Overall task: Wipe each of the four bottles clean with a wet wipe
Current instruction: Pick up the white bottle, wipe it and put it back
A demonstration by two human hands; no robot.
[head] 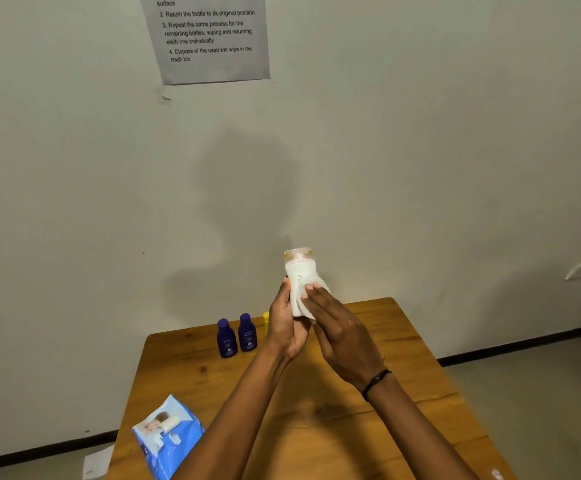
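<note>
White bottle (297,271) gripped by left hand (287,327), right hand (342,336) pressing wipe (320,284).

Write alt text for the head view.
Left hand holds a white bottle upright while the right hand presses a wet wipe against it, above a wooden table with two blue bottles.

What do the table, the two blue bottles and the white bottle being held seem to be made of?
The table looks like wood with a smooth finish: orange-brown, with grain lines and a dark knot. The two blue bottles look like glossy plastic, judging by their soft highlights, though coloured glass is possible. The white bottle looks like matt plastic, opaque with printed text.
</note>
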